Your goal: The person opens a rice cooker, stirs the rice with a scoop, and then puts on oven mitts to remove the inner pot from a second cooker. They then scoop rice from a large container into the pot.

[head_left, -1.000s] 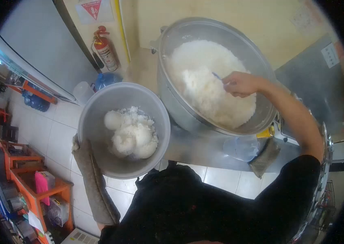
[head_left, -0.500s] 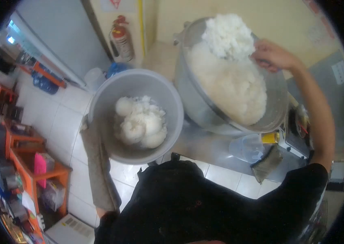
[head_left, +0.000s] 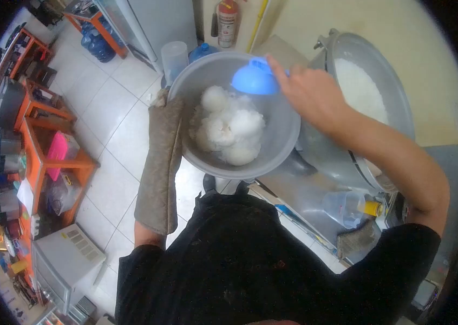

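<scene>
In my right hand (head_left: 313,95) is a blue plastic scoop (head_left: 256,81), turned bottom up over the grey tub (head_left: 288,146). Rounded lumps of white cooked rice (head_left: 229,127) lie inside the tub. My left hand, covered by a long brown oven mitt (head_left: 159,168), is at the tub's left rim and appears to grip it; the mitt hides its fingers. To the right stands a big metal pot (head_left: 324,143), tilted in view, with more white rice (head_left: 361,89) inside; my right forearm crosses in front of it.
A clear plastic jug (head_left: 342,208) and a folded brown cloth (head_left: 356,241) lie on the metal counter (head_left: 288,187). A fire extinguisher (head_left: 228,24) hangs on the wall. Orange shelves (head_left: 37,162) with pots stand at the left, across the tiled floor (head_left: 123,116).
My right hand has brought the scoop from above the pot leftward over the tub and tipped it; its heaped rice is out. The view has shifted, and the mitt still meets the tub's left side.
</scene>
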### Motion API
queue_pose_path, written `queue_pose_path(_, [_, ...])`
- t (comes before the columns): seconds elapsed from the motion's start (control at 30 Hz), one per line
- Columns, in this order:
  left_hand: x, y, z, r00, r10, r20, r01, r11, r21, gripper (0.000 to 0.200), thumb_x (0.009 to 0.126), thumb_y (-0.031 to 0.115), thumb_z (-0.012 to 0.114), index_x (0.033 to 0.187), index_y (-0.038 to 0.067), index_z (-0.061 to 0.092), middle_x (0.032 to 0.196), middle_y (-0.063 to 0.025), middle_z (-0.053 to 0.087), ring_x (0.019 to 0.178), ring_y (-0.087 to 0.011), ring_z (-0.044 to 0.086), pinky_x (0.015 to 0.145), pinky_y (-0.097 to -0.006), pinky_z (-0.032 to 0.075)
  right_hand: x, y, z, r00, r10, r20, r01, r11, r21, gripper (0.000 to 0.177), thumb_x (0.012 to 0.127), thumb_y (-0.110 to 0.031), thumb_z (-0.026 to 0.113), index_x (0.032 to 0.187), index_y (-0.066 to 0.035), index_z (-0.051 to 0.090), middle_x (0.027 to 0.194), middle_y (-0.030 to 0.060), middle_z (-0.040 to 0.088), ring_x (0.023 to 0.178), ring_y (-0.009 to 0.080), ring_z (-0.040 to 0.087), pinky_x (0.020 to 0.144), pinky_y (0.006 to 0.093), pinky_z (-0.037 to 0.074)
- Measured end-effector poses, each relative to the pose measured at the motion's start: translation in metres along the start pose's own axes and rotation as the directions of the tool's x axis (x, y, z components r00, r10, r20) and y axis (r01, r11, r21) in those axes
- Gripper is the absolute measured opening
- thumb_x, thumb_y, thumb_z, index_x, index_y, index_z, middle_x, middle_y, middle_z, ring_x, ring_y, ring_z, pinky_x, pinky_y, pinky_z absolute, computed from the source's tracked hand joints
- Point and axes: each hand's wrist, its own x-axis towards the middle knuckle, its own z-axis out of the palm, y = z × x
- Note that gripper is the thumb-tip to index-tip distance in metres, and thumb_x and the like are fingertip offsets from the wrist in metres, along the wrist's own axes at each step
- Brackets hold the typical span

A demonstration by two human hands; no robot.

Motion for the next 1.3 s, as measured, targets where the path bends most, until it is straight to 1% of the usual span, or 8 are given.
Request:
queue_pose_path(0.13, [-0.015,0.027,0.013,0.999,-0.027,-0.019,0.032,0.949,0.314,0.040,0.096,0.020,0.050,0.130,0.002,0.060,0.115,-0.0169,0.070,0.103,-0.0256,0.067,0.091,-0.0369,0.053,-0.030,0.067,-0.045,0.962,0.258,-0.093,-0.263,0.963,-0.055,0.040,0.100,-0.024,0.051,0.136,-0.006,0.055,0.083,0.0199,0.071,0.074,0.0377,0.070,0.067,0.0492,0.058])
queue_pose_path(0.23, [-0.017,0.019,0.021,0.999,0.039,-0.034,-0.033,0.989,0.142,0.032,0.097,0.014,0.052,0.124,0.000,0.062,0.102,-0.0145,0.070,0.087,-0.0220,0.068,0.080,-0.0335,0.055,-0.082,0.160,-0.044,0.878,0.479,0.006,-0.474,0.870,-0.136,0.040,0.105,-0.038,0.046,0.123,-0.005,0.060,0.085,0.0195,0.072,0.079,0.0408,0.070,0.072,0.0524,0.057])
queue_pose_path(0.4, [-0.014,0.011,0.024,0.999,0.022,-0.025,-0.020,0.994,0.105,0.038,0.094,0.017,0.051,0.125,-0.002,0.060,0.111,-0.0190,0.068,0.095,-0.0259,0.067,0.085,-0.0377,0.055,-0.234,0.309,0.117,0.711,0.637,0.299,-0.521,0.762,-0.385,0.031,0.101,-0.030,0.051,0.108,-0.003,0.063,0.098,0.0213,0.071,0.091,0.0406,0.069,0.079,0.0525,0.055])
queue_pose_path(0.53, [0.000,0.001,0.018,0.999,0.044,-0.015,-0.038,0.962,0.270,0.041,0.092,0.017,0.048,0.126,-0.003,0.059,0.111,-0.0193,0.066,0.097,-0.0277,0.066,0.088,-0.0376,0.053,-0.298,0.299,0.198,0.633,0.622,0.461,-0.522,0.783,-0.339,0.029,0.098,-0.024,0.053,0.108,-0.001,0.066,0.099,0.0230,0.070,0.095,0.0408,0.068,0.084,0.0526,0.054])
queue_pose_path(0.77, [-0.006,0.000,0.028,1.000,0.013,0.005,-0.014,0.981,0.192,0.042,0.090,0.019,0.049,0.125,-0.003,0.060,0.109,-0.0180,0.066,0.097,-0.0266,0.066,0.086,-0.0377,0.052,-0.257,0.229,0.145,0.590,0.447,0.672,-0.559,0.827,-0.060,0.033,0.100,-0.027,0.052,0.112,0.000,0.067,0.107,0.0254,0.068,0.104,0.0427,0.065,0.091,0.0517,0.051])
queue_pose_path(0.83, [0.001,-0.008,0.020,1.000,0.016,0.016,-0.019,0.975,0.219,0.043,0.089,0.019,0.049,0.125,-0.001,0.059,0.109,-0.0172,0.066,0.098,-0.0258,0.065,0.087,-0.0376,0.052,-0.233,0.197,0.126,0.740,0.425,0.522,-0.553,0.826,0.110,0.034,0.101,-0.028,0.053,0.101,0.000,0.071,0.103,0.0250,0.071,0.103,0.0395,0.068,0.092,0.0517,0.051])
queue_pose_path(1.03, [-0.005,-0.001,0.024,1.000,0.019,-0.022,-0.015,0.984,0.176,0.042,0.090,0.019,0.049,0.125,-0.002,0.059,0.110,-0.0166,0.066,0.097,-0.0257,0.065,0.088,-0.0372,0.052,-0.222,0.192,0.102,0.821,0.166,0.546,-0.445,0.786,0.429,0.037,0.102,-0.029,0.052,0.120,-0.001,0.068,0.110,0.0260,0.069,0.101,0.0430,0.065,0.091,0.0496,0.050])
queue_pose_path(1.3, [-0.014,0.014,0.030,1.000,0.013,-0.008,-0.011,0.976,0.218,0.041,0.091,0.018,0.047,0.124,-0.002,0.059,0.109,-0.0171,0.065,0.097,-0.0257,0.064,0.087,-0.0376,0.052,-0.212,0.158,0.083,0.886,0.167,0.432,-0.414,0.703,0.578,0.036,0.101,-0.027,0.056,0.119,0.002,0.068,0.101,0.0273,0.071,0.093,0.0394,0.069,0.084,0.0451,0.052])
